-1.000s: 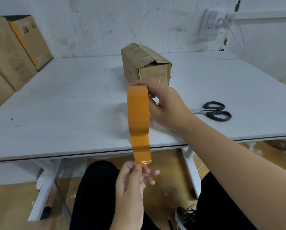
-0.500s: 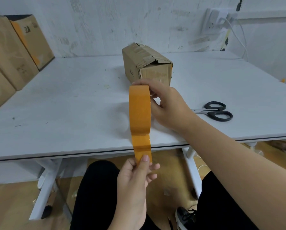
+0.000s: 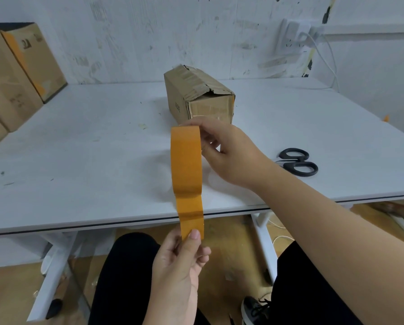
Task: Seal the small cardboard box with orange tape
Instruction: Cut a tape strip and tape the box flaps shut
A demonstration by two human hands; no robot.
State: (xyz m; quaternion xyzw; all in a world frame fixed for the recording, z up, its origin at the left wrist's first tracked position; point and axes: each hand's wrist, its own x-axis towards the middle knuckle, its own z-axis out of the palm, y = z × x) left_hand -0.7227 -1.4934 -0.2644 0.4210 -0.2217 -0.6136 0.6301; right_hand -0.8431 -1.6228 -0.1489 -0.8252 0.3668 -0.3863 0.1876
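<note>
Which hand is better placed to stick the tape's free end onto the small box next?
Left, probably. The left hand already pinches the free end of the orange tape, while the right hand holds the roll, in front of the small cardboard box.

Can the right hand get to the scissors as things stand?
Probably not yet: the right hand is holding the orange tape roll. The scissors lie just beside that wrist on the table, with nothing between.
</note>
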